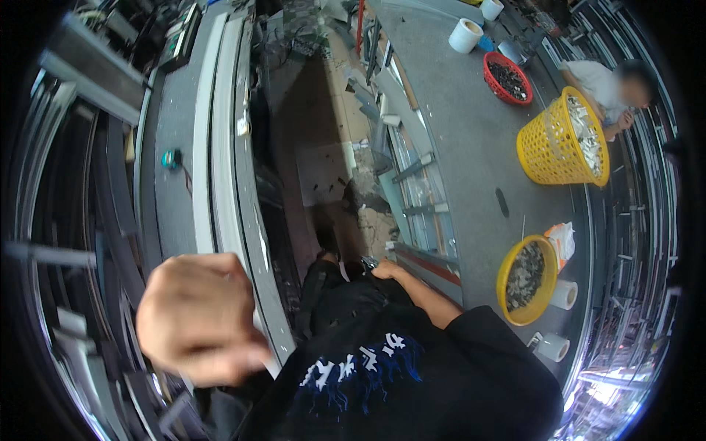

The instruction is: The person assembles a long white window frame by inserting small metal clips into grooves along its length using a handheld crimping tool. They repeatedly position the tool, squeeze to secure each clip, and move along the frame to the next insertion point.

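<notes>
Raised close to the camera at the lower left is my left hand point(197, 320), blurred by motion, its fingers curled into a fist. Whatever it may hold is hidden. Below it run long white profile bars point(218, 147) lying along the left bench. My right hand point(388, 270) is down in front of my dark trousers, fingers closed around a small shiny metal object point(369, 262), whose kind is too small to tell.
A teal tape measure point(170, 159) lies on the left bench point(168, 110). The right-hand table point(471, 147) carries a tall yellow basket point(544, 147), a red basket point(494, 87), a yellow bowl point(507, 283) of small parts and white rolls point(465, 35). A person point(596, 84) sits beyond. Offcuts point(382, 132) line the aisle.
</notes>
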Demonstrator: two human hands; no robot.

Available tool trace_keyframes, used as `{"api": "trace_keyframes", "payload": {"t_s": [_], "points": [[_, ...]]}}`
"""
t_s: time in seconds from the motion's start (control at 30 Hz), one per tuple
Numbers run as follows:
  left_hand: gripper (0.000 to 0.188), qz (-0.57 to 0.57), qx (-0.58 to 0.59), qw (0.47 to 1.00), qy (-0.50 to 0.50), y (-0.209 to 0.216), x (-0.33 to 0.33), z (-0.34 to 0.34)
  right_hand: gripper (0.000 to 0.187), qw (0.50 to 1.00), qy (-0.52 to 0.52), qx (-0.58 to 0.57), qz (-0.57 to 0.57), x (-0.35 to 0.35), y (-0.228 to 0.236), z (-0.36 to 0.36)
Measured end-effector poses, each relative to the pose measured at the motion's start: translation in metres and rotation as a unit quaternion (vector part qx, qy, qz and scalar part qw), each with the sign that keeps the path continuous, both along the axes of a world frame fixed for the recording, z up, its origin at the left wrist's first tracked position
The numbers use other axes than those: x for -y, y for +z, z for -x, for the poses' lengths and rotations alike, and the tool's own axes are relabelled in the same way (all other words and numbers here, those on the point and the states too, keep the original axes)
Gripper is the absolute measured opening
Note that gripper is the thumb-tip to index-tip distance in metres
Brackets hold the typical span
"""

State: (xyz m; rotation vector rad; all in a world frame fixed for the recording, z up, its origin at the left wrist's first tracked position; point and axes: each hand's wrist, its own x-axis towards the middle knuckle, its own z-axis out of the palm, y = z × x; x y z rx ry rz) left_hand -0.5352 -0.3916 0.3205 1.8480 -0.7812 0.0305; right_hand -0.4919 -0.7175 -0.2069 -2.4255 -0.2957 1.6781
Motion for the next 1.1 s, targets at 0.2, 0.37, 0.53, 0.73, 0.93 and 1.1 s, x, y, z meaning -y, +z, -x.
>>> {"api": "trace_keyframes", "payload": {"t_s": [0.2, 0.37, 0.53, 0.73, 0.93, 1.1], "points": [[0.032, -0.31, -0.172, 0.935, -0.019, -0.077, -0.138, -0.109, 0.06, 0.996, 0.051, -0.07, -0.027, -0.058, -0.043, -0.109], [0.022, -0.377, -0.119, 0.864, 0.311, -0.197, -0.255, -0.231, 0.09, 0.994, -0.016, 0.046, 0.099, -0.164, 0.008, -0.229], [0.088, -0.318, -0.14, 0.642, 0.683, -0.313, -0.297, -0.257, 0.1, 0.987, -0.051, 0.141, 0.063, -0.225, 0.035, -0.312], [0.098, -0.344, -0.251, 0.591, 0.685, -0.367, -0.302, -0.267, 0.106, 0.994, -0.09, 0.049, 0.028, -0.275, -0.009, -0.409], [0.082, -0.31, -0.295, 0.547, 0.719, -0.35, -0.288, -0.294, 0.078, 0.973, -0.178, 0.09, -0.113, -0.387, 0.01, -0.584], [0.068, -0.273, -0.281, 0.503, 0.77, -0.348, -0.297, -0.371, 0.064, 0.926, -0.13, 0.149, -0.322, -0.529, 0.103, -0.677]]}}
